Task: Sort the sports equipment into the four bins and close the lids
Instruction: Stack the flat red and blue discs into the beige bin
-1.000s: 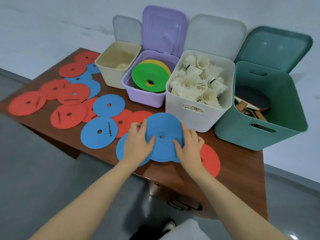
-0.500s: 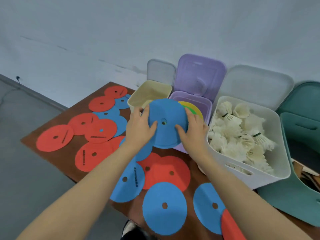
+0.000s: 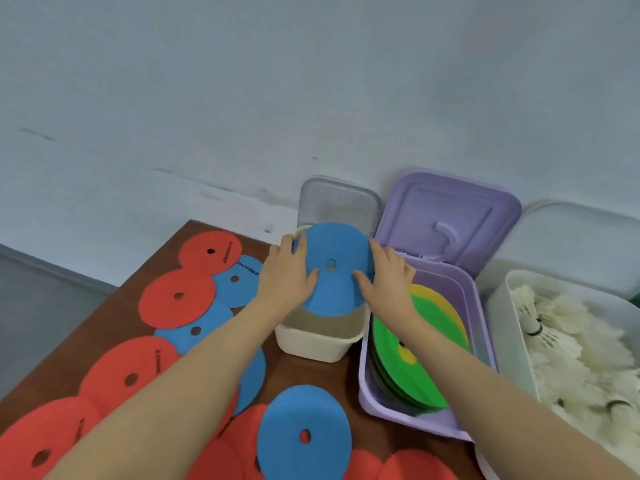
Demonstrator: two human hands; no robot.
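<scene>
Change: since half a second ago both hands have carried the blue disc [image 3: 334, 268] from in front of the purple bin to above the cream bin [image 3: 320, 339], and my view has tipped further toward the wall.
Left hand [image 3: 285, 273]: I see it gripping the disc's left edge, thumb lying across the top face, fingers curled over the far rim.
Right hand [image 3: 389, 277]: grips the disc's right edge the same way, thumb on top near the centre hole.
Disc held: tilted, its near edge lower, hanging over the cream bin's open mouth; I think it is a single disc, though a second one stacked beneath could be hidden.
Cream bin: lid [image 3: 337, 202] stands upright behind it, against the wall.
Purple bin [image 3: 408, 415]: just beside the cream bin on the right, lid open, holding stacked green and yellow discs [image 3: 405, 368].
White bin [image 3: 505, 327]: further right, full of shuttlecocks [image 3: 571, 344].
Table [image 3: 304, 370]: red and blue discs lie scattered and overlapping to the left, and one blue disc on the table [image 3: 304, 434] sits nearest me.
</scene>
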